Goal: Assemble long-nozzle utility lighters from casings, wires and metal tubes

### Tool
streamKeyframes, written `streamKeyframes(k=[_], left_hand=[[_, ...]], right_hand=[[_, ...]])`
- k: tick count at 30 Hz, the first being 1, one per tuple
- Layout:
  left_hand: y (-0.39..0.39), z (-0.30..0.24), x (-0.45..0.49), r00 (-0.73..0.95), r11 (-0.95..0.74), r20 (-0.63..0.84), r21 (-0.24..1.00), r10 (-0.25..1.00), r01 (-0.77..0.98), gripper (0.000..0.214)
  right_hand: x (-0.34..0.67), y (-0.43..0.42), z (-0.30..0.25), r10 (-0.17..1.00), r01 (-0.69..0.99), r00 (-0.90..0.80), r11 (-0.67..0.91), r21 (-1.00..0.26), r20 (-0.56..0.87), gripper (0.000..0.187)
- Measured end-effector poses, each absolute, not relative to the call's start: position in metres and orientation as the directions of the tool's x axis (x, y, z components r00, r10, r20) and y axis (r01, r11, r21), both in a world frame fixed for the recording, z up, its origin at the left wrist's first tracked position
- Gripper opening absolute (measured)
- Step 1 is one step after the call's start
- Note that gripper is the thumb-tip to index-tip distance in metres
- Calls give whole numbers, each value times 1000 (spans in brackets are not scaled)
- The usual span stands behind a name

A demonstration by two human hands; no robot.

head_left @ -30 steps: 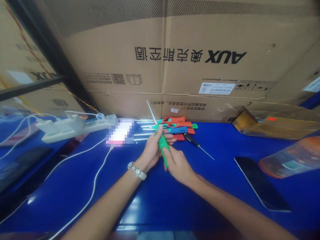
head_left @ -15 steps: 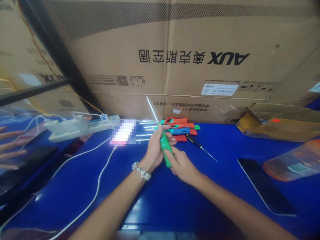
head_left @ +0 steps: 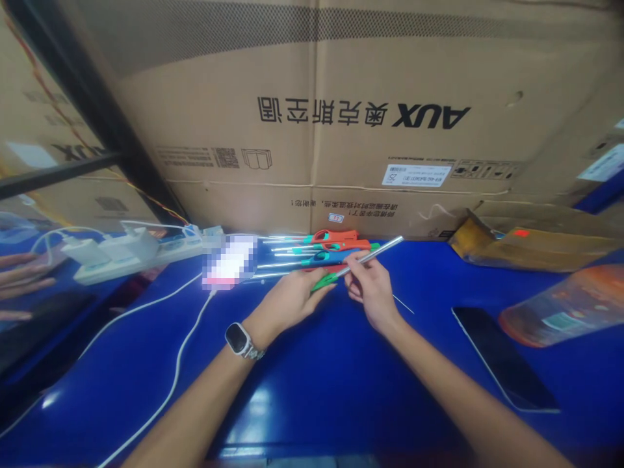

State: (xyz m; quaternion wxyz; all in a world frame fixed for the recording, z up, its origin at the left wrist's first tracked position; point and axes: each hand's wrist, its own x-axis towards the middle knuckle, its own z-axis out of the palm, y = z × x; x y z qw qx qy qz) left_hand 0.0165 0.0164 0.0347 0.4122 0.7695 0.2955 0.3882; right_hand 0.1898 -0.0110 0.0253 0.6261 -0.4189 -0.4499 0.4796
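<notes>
Both my hands hold a green long-nosed lighter [head_left: 325, 280] above the blue table. My left hand [head_left: 286, 298] is closed around its green body, hiding much of it. With bent fingers, my right hand [head_left: 374, 289] grips the base of the metal tube, which points up to the right. Just behind the hands lies a row of several long-nosed lighters, among them an orange one [head_left: 344, 235] and a blue one [head_left: 319, 258], their tubes pointing left. A thin screwdriver shaft [head_left: 404, 304] shows beside my right hand, its handle covered.
A lit phone [head_left: 229, 263], blurred out, is plugged in by a white cable near a power strip [head_left: 160, 248]. At right are a dark phone [head_left: 504, 357], a plastic jar [head_left: 560, 309] and an open carton [head_left: 502, 244]. Another person's hand [head_left: 19, 276] appears at far left.
The lighter has been swung round: its tube pointed up-left and now points up-right. My right hand has moved from the green body to the tube's base. My left wrist has turned, showing the watch face.
</notes>
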Motion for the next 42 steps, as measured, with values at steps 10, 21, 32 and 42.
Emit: streamKeyframes(k=[10, 21, 32, 42], left_hand=[[14, 30, 16, 510, -573, 385, 769, 769, 282, 25], [14, 32, 15, 506, -583, 423, 784, 752, 212, 9], [12, 39, 36, 228, -150, 214, 952, 950, -268, 28], [21, 24, 38, 311, 160, -18, 885, 950, -438, 41]], right_hand=[[186, -11, 21, 971, -197, 135, 220, -955, 195, 38], [187, -8, 21, 977, -162, 116, 197, -967, 180, 39], [172, -24, 12, 937, 187, -291, 252, -949, 192, 30], [171, -27, 7, 943, 525, -95, 319, -789, 318, 32]])
